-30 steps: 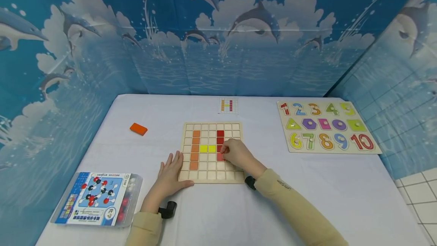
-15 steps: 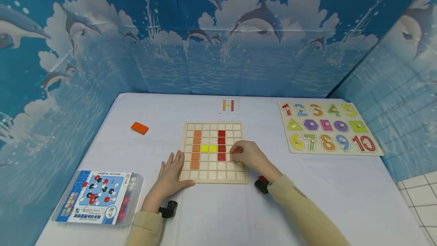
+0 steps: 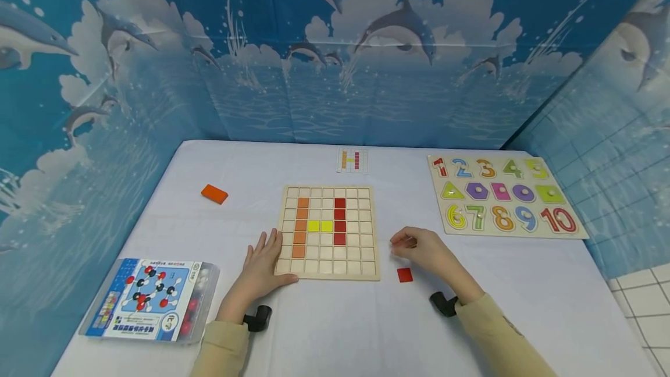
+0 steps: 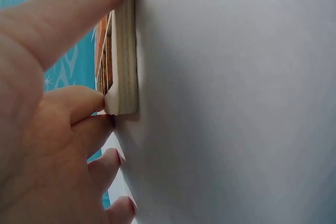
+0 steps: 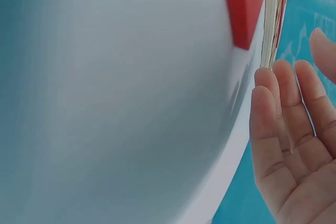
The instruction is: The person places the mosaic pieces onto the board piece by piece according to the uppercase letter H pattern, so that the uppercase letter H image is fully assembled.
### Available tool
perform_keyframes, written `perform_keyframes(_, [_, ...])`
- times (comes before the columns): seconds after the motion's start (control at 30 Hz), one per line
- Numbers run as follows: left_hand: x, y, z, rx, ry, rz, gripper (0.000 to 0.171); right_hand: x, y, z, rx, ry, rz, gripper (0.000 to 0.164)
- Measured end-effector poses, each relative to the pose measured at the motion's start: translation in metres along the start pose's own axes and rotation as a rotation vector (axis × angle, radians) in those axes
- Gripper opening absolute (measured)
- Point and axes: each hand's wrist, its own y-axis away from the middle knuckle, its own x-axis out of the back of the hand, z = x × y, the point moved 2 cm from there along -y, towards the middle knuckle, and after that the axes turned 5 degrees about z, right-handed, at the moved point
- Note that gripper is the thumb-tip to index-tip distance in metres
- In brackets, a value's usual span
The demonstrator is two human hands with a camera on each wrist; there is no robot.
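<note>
A wooden grid board [image 3: 327, 268] lies in the middle of the table. In it stand a column of orange squares [image 3: 300, 225], a column of red squares [image 3: 339, 221] and two yellow squares [image 3: 320, 226] between them. My left hand [image 3: 260, 268] rests at its near left corner, fingers spread; the left wrist view shows the thumb along the board's edge [image 4: 126, 72]. To the board's right hovers my right hand [image 3: 428, 251], holding nothing, its fingers [image 5: 265, 119] loosely bent. Just below its fingertips a loose red square block [image 3: 405, 275] lies on the cloth.
An orange block [image 3: 214, 194] lies left of the board. Beyond the board is a small pattern card [image 3: 352, 160]. A number and shape puzzle board [image 3: 439, 194] is at the back right, and a plastic box [image 3: 208, 284] with a molecule picture stands at the front left.
My right hand has left the red column and moved right, off the board, uncovering the loose red block beside it. The left hand has stayed in place.
</note>
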Motion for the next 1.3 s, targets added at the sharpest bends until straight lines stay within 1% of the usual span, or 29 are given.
perform_keyframes(0.13, [0.000,0.000,0.000,0.001,-0.004,-0.004,0.108,0.003,0.007,0.005,0.011,0.002,0.005,0.015])
perform_keyframes(0.23, [0.000,0.000,-0.001,0.000,-0.001,-0.003,0.108,0.004,0.011,0.008,0.015,0.008,-0.008,0.018])
perform_keyframes(0.43, [-0.001,0.000,-0.001,0.000,0.006,0.004,0.109,0.004,0.017,0.011,0.007,0.020,-0.066,0.026])
perform_keyframes(0.63, [-0.001,0.000,-0.002,-0.001,0.002,0.005,0.109,0.004,0.021,0.013,0.041,0.058,-0.122,0.032])
perform_keyframes(0.87, [-0.001,0.001,0.000,-0.004,0.005,0.006,0.108,0.001,0.022,0.014,0.070,0.087,-0.114,0.027])
perform_keyframes(1.07, [-0.002,0.001,0.000,-0.001,0.004,0.000,0.108,0.001,0.025,0.013,0.080,0.123,-0.130,0.022])
perform_keyframes(1.3, [-0.001,0.000,-0.001,0.004,0.005,0.000,0.109,0.001,0.029,0.008,0.136,0.176,-0.145,0.019])
